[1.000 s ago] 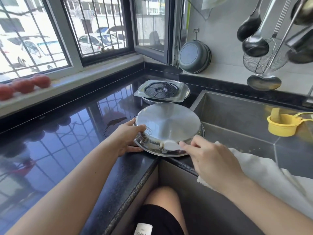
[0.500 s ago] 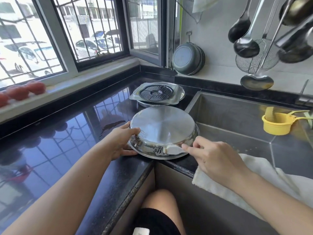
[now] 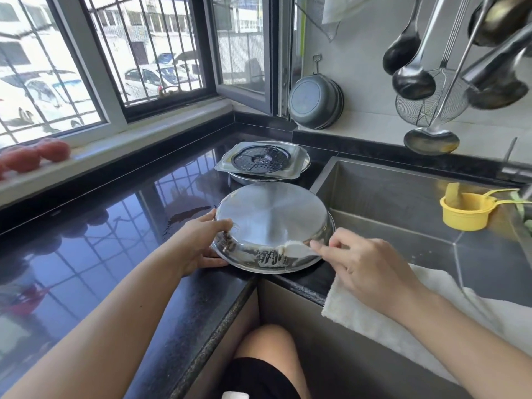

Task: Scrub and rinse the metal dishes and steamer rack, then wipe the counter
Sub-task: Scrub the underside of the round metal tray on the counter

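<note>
Inverted round stainless-steel dish (image 3: 270, 223) lies base-up on the glossy black stone counter (image 3: 95, 254), at the counter's corner by the sink edge.

Head view:
- Left hand (image 3: 201, 243) grips the dish rim at 9 o'clock; thumb on the sloping wall, fingers curled under the rim against the counter.
- Right hand (image 3: 365, 266) pinches a fold of white cloth (image 3: 296, 249) between thumb and forefinger and presses it on the dish wall at 5 o'clock. The rest of the cloth trails under the wrist, over the sink's front edge.
- Soapy white streaks mark the dish wall at 6 o'clock.
- At 12 o'clock from the dish, just beside it, a black perforated steamer rack (image 3: 260, 160) sits in a rounded-square metal tray stacked on another round metal dish.
- At 3 o'clock, the stainless-steel sink (image 3: 388, 203) carries a yellow plastic scoop (image 3: 466, 214) at its right side.
- Ladles and a wire skimmer hang at 1 o'clock.
- Red tomatoes (image 3: 37, 155) lie on the windowsill at 10 o'clock.
</note>
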The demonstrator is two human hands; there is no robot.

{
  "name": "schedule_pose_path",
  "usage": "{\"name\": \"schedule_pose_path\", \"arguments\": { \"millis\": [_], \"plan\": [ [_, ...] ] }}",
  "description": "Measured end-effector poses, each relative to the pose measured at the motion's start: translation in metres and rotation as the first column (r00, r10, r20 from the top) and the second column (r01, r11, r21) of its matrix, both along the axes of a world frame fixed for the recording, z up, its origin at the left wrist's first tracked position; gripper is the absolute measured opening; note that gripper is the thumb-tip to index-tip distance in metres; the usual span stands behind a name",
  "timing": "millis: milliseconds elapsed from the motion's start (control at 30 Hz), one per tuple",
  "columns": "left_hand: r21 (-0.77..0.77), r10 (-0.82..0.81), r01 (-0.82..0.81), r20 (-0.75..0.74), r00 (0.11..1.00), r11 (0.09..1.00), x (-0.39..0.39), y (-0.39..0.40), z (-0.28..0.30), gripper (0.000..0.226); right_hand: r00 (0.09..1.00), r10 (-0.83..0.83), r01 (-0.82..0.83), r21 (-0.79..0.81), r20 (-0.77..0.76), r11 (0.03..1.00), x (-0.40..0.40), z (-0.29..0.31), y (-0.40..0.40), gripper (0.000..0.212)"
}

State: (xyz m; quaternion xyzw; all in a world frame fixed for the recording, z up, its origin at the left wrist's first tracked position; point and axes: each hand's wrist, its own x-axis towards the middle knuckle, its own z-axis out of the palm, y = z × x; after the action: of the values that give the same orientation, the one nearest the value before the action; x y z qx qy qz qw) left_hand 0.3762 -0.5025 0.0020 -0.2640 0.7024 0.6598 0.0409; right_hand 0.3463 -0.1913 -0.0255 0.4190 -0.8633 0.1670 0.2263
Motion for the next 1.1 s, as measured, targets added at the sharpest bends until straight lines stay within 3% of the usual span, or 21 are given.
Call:
{"name": "schedule_pose_path", "arguments": {
  "millis": [133, 233, 367, 467, 733, 933, 1100],
  "plan": [
    [-0.007, 0.010, -0.010, -0.013, 1.000, 1.000, -0.001, 0.000, -0.001, 0.031, 0.998, 0.050, -0.053, 0.094, 0.029, 0.994, 0.006, -0.008, -0.003, 0.042],
    [-0.007, 0.001, -0.001, -0.018, 1.000, 1.000, -0.001, 0.001, -0.003, 0.031, 1.000, -0.021, 0.021, 0.005, 0.014, 1.000, 0.003, -0.002, -0.001, 0.037],
    [-0.012, 0.010, -0.011, -0.021, 1.000, 1.000, 0.000, 0.000, -0.004, 0.035, 0.999, 0.013, -0.009, 0.080, -0.052, 0.997, 0.020, -0.011, -0.020, 0.048],
    [-0.009, 0.013, -0.013, -0.028, 1.000, 1.000, 0.000, 0.001, -0.004, 0.034, 0.997, -0.058, 0.062, 0.063, -0.053, 0.996, 0.030, -0.007, -0.028, 0.050],
    [-0.002, -0.004, 0.004, -0.028, 1.000, 1.000, 0.003, 0.003, -0.002, 0.027, 0.984, -0.153, 0.168, 0.201, -0.091, 0.965, 0.053, 0.002, -0.125, 0.021],
    [0.002, -0.052, 0.052, 0.023, 0.998, 0.999, -0.002, -0.009, 0.000, 0.038, 0.991, -0.115, 0.124, 0.160, -0.068, 0.979, 0.050, -0.003, -0.044, 0.047],
    [-0.066, -0.123, 0.132, 0.122, 0.985, 0.989, -0.010, -0.023, 0.018, 0.029, 0.994, -0.077, 0.087, 0.128, -0.079, 0.988, 0.020, -0.002, -0.012, 0.050]
  ]
}}
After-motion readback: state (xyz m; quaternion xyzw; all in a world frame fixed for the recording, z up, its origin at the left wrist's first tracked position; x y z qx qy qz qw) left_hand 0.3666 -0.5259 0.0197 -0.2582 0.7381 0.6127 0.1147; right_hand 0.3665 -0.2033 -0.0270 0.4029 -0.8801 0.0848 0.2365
